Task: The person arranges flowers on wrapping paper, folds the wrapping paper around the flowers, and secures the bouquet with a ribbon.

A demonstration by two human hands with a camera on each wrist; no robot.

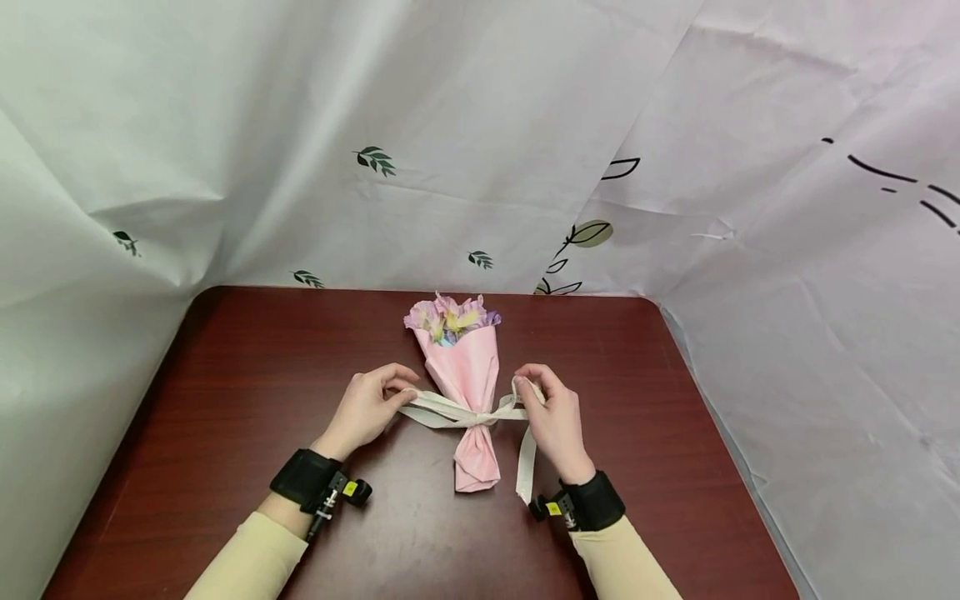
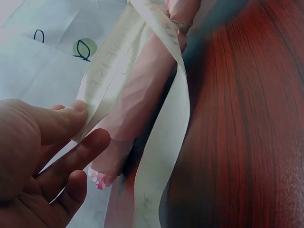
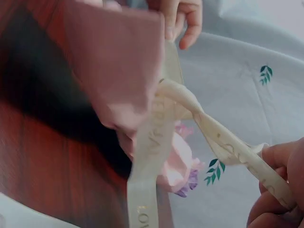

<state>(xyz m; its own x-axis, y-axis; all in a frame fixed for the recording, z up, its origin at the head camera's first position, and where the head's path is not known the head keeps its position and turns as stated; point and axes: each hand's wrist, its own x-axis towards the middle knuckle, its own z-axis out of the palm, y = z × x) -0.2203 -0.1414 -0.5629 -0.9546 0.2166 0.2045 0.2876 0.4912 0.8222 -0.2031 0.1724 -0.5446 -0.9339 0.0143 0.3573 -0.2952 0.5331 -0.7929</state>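
Note:
A bouquet of pink, purple and yellow flowers [image 1: 450, 317] in pink wrapping paper [image 1: 467, 362] lies on the table, blooms toward the back. Around its narrow waist runs a cream ribbon [image 1: 480, 417], knotted at the front and printed with letters. On the left, my left hand [image 1: 367, 408] pinches a ribbon loop [image 2: 107, 71] between thumb and fingers. My right hand [image 1: 555, 417] pinches the ribbon on the other side [image 3: 237, 154]. One loose ribbon tail [image 1: 527, 467] hangs down beside the right hand; another ribbon length [image 2: 164, 142] drops past the bouquet in the left wrist view.
The dark red wooden table [image 1: 247, 375] has rounded back corners. A white curtain [image 1: 420, 217] with leaf prints hangs behind it and along both sides. Black wrist straps with small cameras [image 1: 360, 492] sit on both forearms.

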